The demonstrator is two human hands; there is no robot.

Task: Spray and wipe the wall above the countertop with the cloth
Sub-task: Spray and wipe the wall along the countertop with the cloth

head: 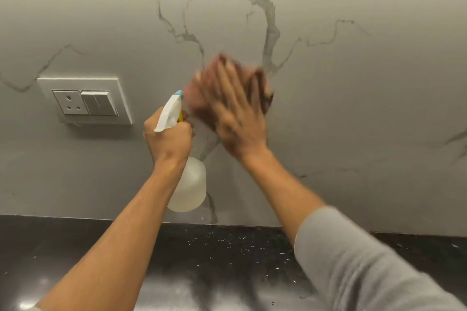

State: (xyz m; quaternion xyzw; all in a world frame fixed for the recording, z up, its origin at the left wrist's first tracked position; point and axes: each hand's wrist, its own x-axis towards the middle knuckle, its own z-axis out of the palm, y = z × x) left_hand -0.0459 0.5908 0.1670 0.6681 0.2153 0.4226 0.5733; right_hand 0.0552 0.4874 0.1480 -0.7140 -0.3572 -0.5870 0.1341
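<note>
Grey veined wall (353, 83) over dark counter (227, 247), with socket (84, 101) at left. Could wet that socket if spraying with nozzle swung leftward; could smear rather than lift grime if wiping too lightly. Pressing cloth (264, 91) against wall with right hand (235, 113), fingers spread flat, blurred, probably mid-swipe. Gripping bottle (188, 189) by the neck in left hand (168, 141), just beside cloth, nozzle toward wall, both forearms raised.

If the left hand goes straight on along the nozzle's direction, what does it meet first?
Probably the cloth under the right hand, just beyond the nozzle of the spray bottle; otherwise the wall. Depth unclear.
</note>
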